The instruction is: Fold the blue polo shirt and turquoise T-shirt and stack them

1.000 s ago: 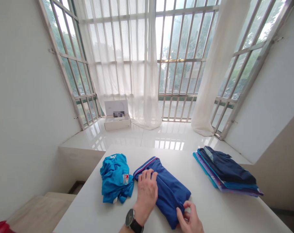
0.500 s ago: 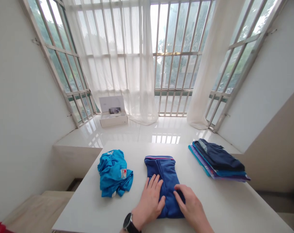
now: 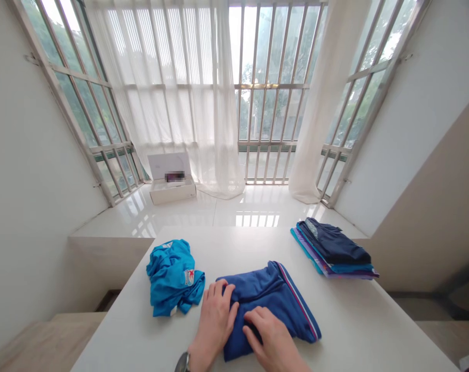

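A folded dark blue garment (image 3: 271, 302) lies on the white table, its red-and-white striped edge turned to the right. My left hand (image 3: 215, 315) rests over the left edge of the cloth, fingers bent a little and thumb apart. On the lower middle of the garment sits my right hand (image 3: 271, 336), its fingers curved and a gap showing between thumb and forefinger. Left of my hands is a crumpled bright blue garment (image 3: 174, 279) with a small white and red patch. A stack of folded clothes (image 3: 335, 248), dark navy on top, stands toward the right.
The white table (image 3: 126, 330) reaches to a glossy window ledge (image 3: 219, 212). An open white box (image 3: 172, 191) stands on that ledge. Behind are sheer curtains (image 3: 184, 103) and barred windows. A wooden surface (image 3: 29, 343) shows lower left, beyond the table's edge.
The dark blue garment has turned clockwise, so its striped edge moved from the far side to the right. Both hands have shifted left with it. My view has swung slightly right.
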### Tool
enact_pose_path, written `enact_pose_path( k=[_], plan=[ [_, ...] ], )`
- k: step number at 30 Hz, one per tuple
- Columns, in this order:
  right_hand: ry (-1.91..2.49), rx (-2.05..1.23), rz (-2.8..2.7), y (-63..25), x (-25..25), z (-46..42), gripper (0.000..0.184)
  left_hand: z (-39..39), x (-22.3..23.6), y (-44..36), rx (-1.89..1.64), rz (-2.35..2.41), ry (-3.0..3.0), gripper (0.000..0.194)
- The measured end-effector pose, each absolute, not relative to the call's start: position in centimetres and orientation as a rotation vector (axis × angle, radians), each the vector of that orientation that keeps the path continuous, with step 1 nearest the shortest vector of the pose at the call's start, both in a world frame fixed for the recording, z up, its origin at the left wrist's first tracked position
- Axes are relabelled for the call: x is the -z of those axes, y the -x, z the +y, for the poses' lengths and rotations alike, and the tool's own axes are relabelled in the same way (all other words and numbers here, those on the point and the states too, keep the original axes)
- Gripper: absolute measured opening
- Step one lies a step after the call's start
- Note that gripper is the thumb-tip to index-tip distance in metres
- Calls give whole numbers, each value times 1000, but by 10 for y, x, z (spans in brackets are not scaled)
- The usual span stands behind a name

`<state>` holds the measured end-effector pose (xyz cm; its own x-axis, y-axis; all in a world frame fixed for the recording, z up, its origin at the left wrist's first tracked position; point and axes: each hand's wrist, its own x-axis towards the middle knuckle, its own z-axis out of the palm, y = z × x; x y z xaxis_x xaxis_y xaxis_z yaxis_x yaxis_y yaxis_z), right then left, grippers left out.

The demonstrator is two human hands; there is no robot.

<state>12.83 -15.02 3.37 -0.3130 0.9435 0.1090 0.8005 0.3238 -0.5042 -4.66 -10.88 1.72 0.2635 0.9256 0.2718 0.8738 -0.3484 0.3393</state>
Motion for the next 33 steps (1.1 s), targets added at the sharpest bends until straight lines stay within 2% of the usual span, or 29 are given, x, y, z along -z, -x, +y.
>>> enact_pose_path(
  k=[3,6,11,16,23,27,33],
  plan=[
    [1520,-312,-2206,-150,-28,-132,23,-134,14,58,-782,1748,-2341,40],
    [1491,-169,-2209,-174,-9,-117,24,-142,30,65,-772,1724,-2291,45],
    [1505,37,-2246,-194,21,-101,33,-111,13,58,-584,1566,-2271,50],
    [1602,101,-2164,-194,22,-65,40,-39,-12,50,-494,1367,-2361,52],
    [1721,13,-2081,-199,4,-1,37,16,-6,43,-606,1496,-2276,49],
    [1750,-61,-2005,-216,7,15,38,15,5,41,-774,1509,-2144,57],
    [1809,-417,-1969,-233,3,13,38,16,-2,45,-706,1564,-2034,64]
  ],
)
